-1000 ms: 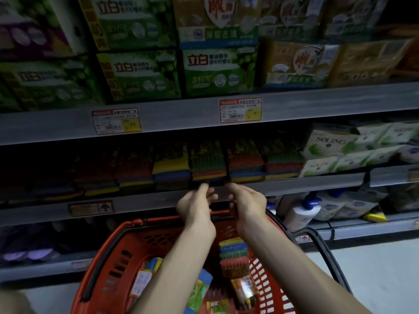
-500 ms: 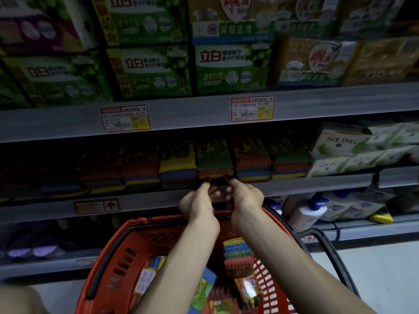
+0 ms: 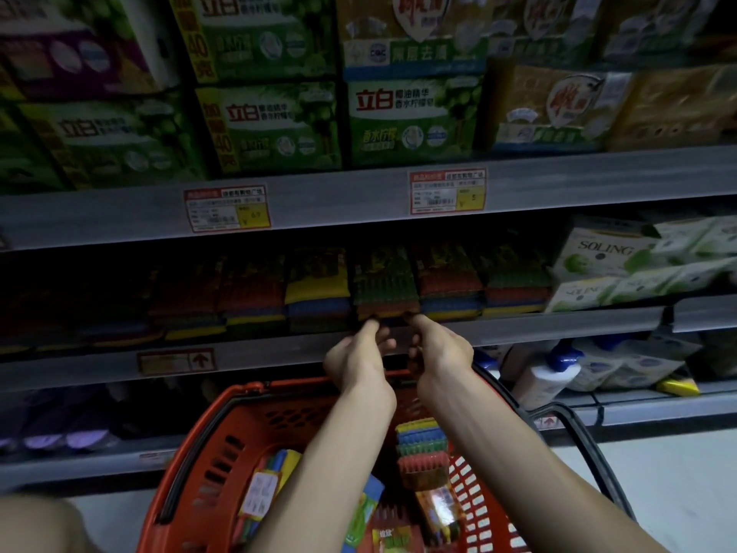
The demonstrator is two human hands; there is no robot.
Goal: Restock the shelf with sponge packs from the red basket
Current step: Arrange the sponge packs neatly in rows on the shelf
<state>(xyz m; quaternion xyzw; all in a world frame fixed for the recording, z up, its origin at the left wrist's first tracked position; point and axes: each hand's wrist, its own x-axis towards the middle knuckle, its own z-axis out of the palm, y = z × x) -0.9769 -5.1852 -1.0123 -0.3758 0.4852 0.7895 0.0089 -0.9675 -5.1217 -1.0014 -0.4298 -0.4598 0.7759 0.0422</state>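
A row of multicoloured sponge packs lies on the dim middle shelf [image 3: 279, 351]. My left hand [image 3: 357, 361] and my right hand [image 3: 438, 353] reach up side by side to one sponge pack [image 3: 385, 285] at the shelf's front edge. Thumb and forefinger tips of both hands pinch its lower front edge, and the other fingers are curled. Below my forearms sits the red basket [image 3: 191, 445]. It holds several more sponge packs, one standing stack [image 3: 420, 445] between my arms and another pack [image 3: 265, 484] leaning at the left.
Green and gold detergent boxes [image 3: 414, 117] fill the shelf above, with price tags [image 3: 446, 191] on its edge. White Soling packs [image 3: 606, 257] sit right of the sponges. Pump bottles [image 3: 546, 373] stand on the lower shelf at right. The basket's black handle [image 3: 586, 445] hangs right.
Both hands have risen from just above the basket rim to the shelf edge, and their fingertips now meet the sponge pack's front. The view has moved closer to the shelf.
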